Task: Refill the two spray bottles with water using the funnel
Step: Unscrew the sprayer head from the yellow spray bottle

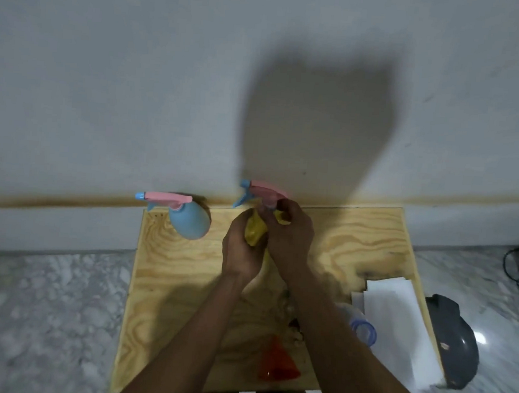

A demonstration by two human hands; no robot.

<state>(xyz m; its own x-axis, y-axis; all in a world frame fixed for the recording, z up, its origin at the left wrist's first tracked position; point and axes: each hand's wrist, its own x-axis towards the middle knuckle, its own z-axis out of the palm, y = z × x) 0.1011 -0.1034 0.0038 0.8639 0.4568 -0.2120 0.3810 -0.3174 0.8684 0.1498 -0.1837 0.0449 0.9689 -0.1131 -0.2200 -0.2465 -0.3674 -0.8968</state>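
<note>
Yellow bottle (254,231): upright at 12 o'clock of the plywood worktop (356,243), steadied so its head can be twisted.
Left hand (242,250): fingers wrapped round the yellow body, bracing it.
Right hand (291,232): fingers clenched at the neck beneath the pink spray head (264,190), judged to be turning the collar; on or off, I cannot tell.
Blue bottle (190,222): at 10 o'clock, capped, well apart.
Red funnel (277,363): lying at 6 o'clock, within reach for pouring.
Clear water bottle (361,326): at 4 o'clock, beside white paper (397,322).
</note>
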